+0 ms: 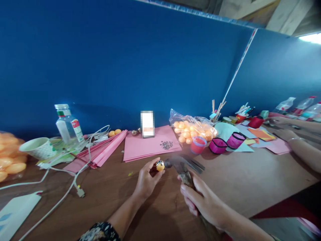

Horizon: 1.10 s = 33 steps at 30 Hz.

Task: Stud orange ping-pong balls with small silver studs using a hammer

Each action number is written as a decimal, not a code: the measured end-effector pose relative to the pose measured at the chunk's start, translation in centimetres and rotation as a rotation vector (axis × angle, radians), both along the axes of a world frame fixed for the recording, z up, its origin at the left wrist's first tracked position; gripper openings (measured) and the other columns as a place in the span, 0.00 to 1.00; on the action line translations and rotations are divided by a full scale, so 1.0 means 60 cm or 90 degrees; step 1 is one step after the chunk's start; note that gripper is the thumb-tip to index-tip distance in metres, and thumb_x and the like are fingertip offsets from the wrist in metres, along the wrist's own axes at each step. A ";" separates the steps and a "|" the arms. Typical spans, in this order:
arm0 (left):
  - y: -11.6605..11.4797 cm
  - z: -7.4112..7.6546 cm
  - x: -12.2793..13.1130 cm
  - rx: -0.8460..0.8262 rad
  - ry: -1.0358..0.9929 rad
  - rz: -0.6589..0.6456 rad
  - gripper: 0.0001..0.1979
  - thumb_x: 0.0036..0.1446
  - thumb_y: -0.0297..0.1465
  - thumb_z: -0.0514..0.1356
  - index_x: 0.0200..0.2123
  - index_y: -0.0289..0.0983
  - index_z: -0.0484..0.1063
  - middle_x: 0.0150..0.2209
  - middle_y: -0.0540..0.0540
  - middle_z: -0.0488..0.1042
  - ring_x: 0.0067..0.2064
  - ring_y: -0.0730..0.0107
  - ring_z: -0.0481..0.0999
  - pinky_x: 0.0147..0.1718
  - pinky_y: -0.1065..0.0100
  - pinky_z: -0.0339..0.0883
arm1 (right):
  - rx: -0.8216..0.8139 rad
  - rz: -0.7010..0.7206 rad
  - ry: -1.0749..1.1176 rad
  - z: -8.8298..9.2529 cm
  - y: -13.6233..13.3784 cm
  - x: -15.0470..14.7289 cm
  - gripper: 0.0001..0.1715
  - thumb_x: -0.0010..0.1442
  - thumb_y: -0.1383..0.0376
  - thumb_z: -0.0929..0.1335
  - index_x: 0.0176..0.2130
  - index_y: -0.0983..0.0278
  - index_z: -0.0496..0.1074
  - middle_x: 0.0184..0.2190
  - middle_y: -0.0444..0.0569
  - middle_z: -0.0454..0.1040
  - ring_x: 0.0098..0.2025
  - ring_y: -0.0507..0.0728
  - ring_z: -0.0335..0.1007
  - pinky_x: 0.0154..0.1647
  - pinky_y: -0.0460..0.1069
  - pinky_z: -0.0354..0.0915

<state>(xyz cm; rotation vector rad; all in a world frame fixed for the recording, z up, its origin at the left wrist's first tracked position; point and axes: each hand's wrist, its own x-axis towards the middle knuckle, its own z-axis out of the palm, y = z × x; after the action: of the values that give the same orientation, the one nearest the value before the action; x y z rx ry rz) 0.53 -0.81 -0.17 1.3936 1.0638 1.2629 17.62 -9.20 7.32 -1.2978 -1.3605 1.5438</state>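
A small round ball [160,165], shiny metal on top and orange in front, sits between the thumb and fingers of my left hand [147,179]. My right hand [200,199] is wrapped around the handle of a claw hammer [184,165]. The hammer's head points left, close beside the ball; I cannot tell whether they touch. Behind my hands lie sheets of pink paper [142,147], with a cluster of small metal rings or nuts [166,145] on them.
Beyond are a clear bag of orange balls [193,129], a red cup [198,145] and two magenta cylinders [218,146]. A white cable [75,180], a paper bowl [37,147] and a bottle [65,122] stand left. Another person's hands [286,134] are at far right.
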 end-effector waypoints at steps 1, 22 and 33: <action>0.000 -0.001 0.001 0.009 -0.003 0.001 0.23 0.43 0.31 0.62 0.47 0.37 0.67 0.40 0.44 0.74 0.38 0.66 0.74 0.42 0.63 0.68 | 0.009 -0.004 -0.004 -0.002 0.004 -0.004 0.15 0.59 0.56 0.58 0.42 0.63 0.54 0.17 0.34 0.54 0.16 0.45 0.49 0.16 0.40 0.52; 0.001 -0.003 0.002 -0.008 -0.031 -0.018 0.24 0.42 0.30 0.63 0.46 0.37 0.68 0.43 0.43 0.73 0.41 0.63 0.74 0.44 0.63 0.66 | 0.069 -0.026 -0.121 -0.004 0.014 -0.013 0.14 0.59 0.58 0.59 0.42 0.63 0.58 0.18 0.36 0.56 0.16 0.45 0.51 0.14 0.41 0.52; 0.002 0.001 0.001 -0.019 -0.022 -0.016 0.24 0.42 0.31 0.63 0.46 0.37 0.68 0.40 0.44 0.75 0.38 0.65 0.75 0.41 0.64 0.68 | 0.067 -0.036 -0.098 -0.009 0.007 -0.006 0.14 0.59 0.57 0.58 0.43 0.63 0.57 0.19 0.36 0.56 0.16 0.45 0.52 0.15 0.41 0.53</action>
<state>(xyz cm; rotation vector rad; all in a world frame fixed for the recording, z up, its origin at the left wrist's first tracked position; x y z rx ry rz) 0.58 -0.72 -0.09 1.3536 1.0343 1.2444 17.26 -8.77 6.81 -1.4003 -1.4676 1.3386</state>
